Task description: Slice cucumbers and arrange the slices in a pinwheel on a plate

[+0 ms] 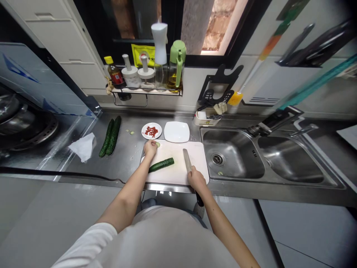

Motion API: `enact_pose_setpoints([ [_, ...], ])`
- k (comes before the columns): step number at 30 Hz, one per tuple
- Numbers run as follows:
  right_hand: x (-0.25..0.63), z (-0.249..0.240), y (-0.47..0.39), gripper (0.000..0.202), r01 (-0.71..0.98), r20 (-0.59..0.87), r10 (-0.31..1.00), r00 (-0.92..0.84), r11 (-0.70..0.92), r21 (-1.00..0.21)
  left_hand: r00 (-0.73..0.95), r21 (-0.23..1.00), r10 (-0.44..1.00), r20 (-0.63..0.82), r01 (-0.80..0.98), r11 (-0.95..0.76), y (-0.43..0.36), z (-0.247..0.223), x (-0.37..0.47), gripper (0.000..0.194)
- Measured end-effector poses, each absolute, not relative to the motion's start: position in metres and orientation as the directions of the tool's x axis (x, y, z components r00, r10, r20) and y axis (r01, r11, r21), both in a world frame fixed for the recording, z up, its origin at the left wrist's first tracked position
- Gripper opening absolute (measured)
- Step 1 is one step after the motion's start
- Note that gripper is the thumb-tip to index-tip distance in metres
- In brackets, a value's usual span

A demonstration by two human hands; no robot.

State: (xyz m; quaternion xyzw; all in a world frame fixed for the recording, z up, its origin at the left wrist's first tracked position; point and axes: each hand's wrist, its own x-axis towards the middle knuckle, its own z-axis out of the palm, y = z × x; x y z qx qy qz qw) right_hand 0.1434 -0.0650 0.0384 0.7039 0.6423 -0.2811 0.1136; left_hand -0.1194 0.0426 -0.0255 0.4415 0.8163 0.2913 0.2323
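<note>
My right hand (196, 180) is closed round the handle of a knife (187, 159), whose blade points away from me over the right part of a white cutting board (178, 176). At the board's upper left, my left hand (151, 148) pinches a small pale-green cucumber slice (157, 144). A dark green cucumber (161, 165) lies on the board between my hands, its left end near my left forearm. Just beyond the board are a round plate of chopped red pieces (151, 131) and a white square plate (176, 132).
Two whole cucumbers (110, 136) and a crumpled white cloth (83, 147) lie on the counter at left. The double sink (234, 154) adjoins the board's right side. A shelf of bottles (147, 90) hangs behind, and pots (19, 121) stand far left.
</note>
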Motion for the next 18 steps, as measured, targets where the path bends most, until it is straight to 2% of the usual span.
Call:
enact_pose_setpoints([
  [10, 0.143, 0.038, -0.064, 0.028, 0.97, -0.544, 0.839, 0.018, -0.146, -0.194, -0.441, 0.545, 0.895, -0.07, 0.734, 0.405, 0.043, -0.022, -0.122, 0.024],
  [18, 0.144, 0.039, -0.063, 0.027, 0.967, -0.549, 0.836, 0.006, -0.145, -0.21, -0.372, 0.482, 0.928, -0.034, 0.807, 0.341, 0.034, -0.019, -0.118, 0.03],
])
